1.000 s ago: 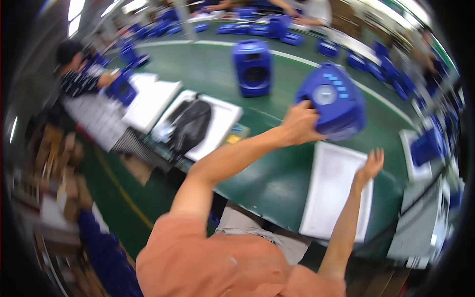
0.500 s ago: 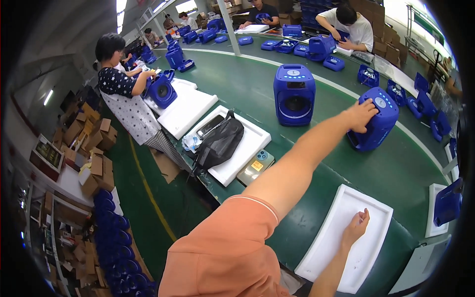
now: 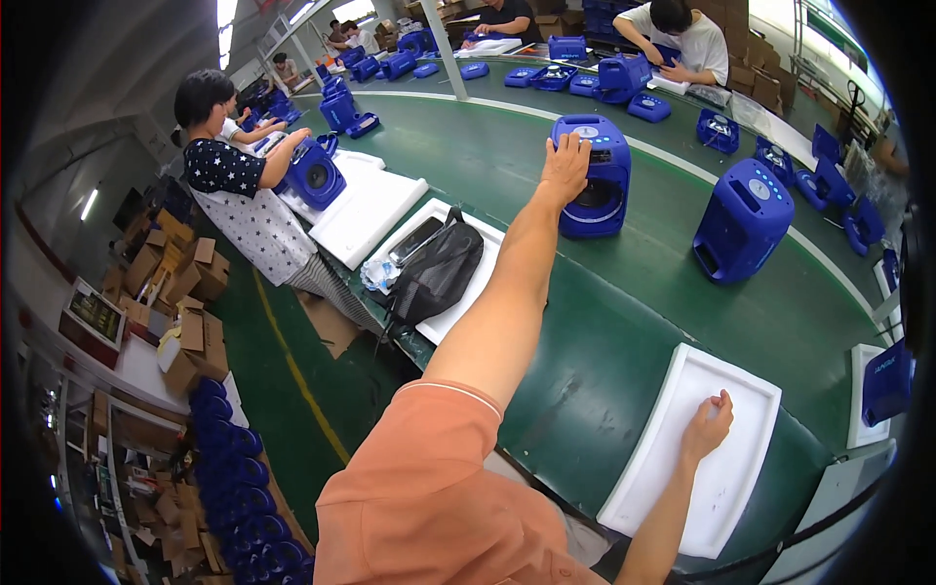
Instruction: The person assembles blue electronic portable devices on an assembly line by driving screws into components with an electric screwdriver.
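My left hand (image 3: 567,168) is at the upper left front of a blue portable speaker (image 3: 597,210), its fingers bent over the top edge by the control panel. The speaker stands upright on the green bench, its round driver partly behind my wrist. Further right stands a second blue speaker (image 3: 744,222), upright with nobody touching it. Over a shallow white foam tray (image 3: 673,419), my right hand (image 3: 709,427) hovers or rests with loosely curled fingers, holding nothing; whether it touches the foam I cannot tell.
A black bag (image 3: 444,273) lies in another foam tray left of my arm. A co-worker (image 3: 229,175) at the left handles a blue speaker (image 3: 315,174). Across the bench another person (image 3: 682,49) works among several blue housings. A blue unit (image 3: 887,382) sits at the far right.
My left hand has left the right-hand speaker and moved left onto the other one. My left forearm now covers the phone seen earlier. The right hand stays over the tray.
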Demonstrator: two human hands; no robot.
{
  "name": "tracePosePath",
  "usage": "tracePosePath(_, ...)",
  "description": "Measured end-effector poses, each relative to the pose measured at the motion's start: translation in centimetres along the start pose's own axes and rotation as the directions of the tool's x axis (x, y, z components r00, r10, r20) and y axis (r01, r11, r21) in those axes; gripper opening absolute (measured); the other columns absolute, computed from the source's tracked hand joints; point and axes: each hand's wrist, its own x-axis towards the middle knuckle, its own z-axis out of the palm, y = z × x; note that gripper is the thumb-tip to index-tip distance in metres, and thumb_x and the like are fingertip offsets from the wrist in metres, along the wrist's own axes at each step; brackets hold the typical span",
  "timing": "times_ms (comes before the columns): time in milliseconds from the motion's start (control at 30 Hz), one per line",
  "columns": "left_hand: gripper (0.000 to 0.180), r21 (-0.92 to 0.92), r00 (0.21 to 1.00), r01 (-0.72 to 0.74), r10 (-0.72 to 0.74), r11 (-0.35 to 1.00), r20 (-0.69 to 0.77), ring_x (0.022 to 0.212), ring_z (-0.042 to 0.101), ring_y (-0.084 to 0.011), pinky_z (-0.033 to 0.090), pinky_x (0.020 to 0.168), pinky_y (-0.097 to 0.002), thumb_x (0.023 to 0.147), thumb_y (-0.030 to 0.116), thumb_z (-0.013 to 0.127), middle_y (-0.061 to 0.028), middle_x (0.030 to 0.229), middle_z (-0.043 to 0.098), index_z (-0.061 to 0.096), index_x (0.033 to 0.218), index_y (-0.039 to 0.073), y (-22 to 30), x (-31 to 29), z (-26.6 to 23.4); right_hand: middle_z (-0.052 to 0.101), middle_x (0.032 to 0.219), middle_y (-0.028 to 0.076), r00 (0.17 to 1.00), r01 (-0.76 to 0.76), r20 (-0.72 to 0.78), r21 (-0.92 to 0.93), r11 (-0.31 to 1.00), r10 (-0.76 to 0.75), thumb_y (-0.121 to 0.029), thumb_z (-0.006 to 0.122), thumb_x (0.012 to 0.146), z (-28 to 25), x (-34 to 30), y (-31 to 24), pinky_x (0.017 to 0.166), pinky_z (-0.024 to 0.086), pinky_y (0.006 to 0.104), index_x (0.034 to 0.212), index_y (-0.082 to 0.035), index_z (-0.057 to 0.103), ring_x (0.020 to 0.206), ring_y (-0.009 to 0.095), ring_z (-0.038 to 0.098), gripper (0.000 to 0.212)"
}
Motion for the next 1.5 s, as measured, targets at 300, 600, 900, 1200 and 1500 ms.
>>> tracePosePath(300,0.067,-0.115,0.926,-0.337,0.307,0.934,-0.222,0.108,0.056,-0.0265,0.036,0.093,-0.0496,0.053,0.045,0.089,-0.0071,0.107,0.060,0.070,0.109,0.012,2.9,2.5,-15.1,0.073,0.109,0.015,0.999,-0.043,-0.017,0.106,0.993,0.045,-0.019,0.068,0.093,0.9,2.0,3.2,0.095,0.050,0.0416,0.128,-0.009,0.068,0.104,0.030,0.066,0.037)
tracePosePath(600,0.064,-0.563,0.776,-0.605,0.257,0.564,-0.576,0.105,0.052,-0.0314,0.040,0.089,-0.0443,0.054,0.026,0.087,-0.0102,0.107,0.054,0.062,0.111,0.011,18.3,-4.9,-27.4,0.040,0.158,0.017,0.988,-0.078,-0.006,0.845,0.529,0.155,-0.053,0.038,0.108,-6.2,-3.4,-9.8,0.120,0.025,0.0415,0.160,-0.005,0.027,0.145,0.028,0.038,0.071)
tracePosePath(900,0.040,-0.612,0.793,-0.591,0.238,0.526,-0.561,0.111,0.055,-0.0260,0.036,0.097,-0.0451,0.087,0.020,0.063,-0.0098,0.117,0.057,0.060,0.125,0.008,31.9,-18.2,-27.1,0.033,0.162,0.021,0.956,0.246,-0.289,0.678,0.692,-0.056,-0.032,0.046,0.102,-17.5,-4.4,-9.9,0.126,0.016,0.0422,0.156,0.008,0.028,0.153,0.031,0.028,0.069)
tracePosePath(1200,0.101,-0.922,0.991,0.120,0.015,0.368,0.135,0.150,0.016,-0.0528,0.009,0.119,-0.0688,0.077,0.029,0.079,-0.0359,0.158,0.020,0.023,0.155,-0.003,31.7,-32.2,-19.3,0.058,0.129,0.040,0.761,0.648,-0.600,0.682,0.339,-0.246,-0.031,0.066,0.090,-29.7,18.5,-33.4,0.101,0.051,0.0496,0.137,0.017,0.047,0.113,0.051,0.064,0.070)
tracePosePath(1500,0.095,-0.983,0.934,0.173,0.307,0.066,0.185,0.152,0.016,-0.0516,0.016,0.123,-0.0619,0.081,0.014,0.067,-0.0367,0.159,0.020,0.016,0.158,-0.008,31.3,-32.7,-11.3,0.065,0.132,0.025,0.609,0.257,-0.787,0.076,0.964,-0.100,-0.037,0.070,0.087,-37.5,29.7,-31.0,0.105,0.047,0.0453,0.140,-0.003,0.057,0.125,0.039,0.062,0.064)
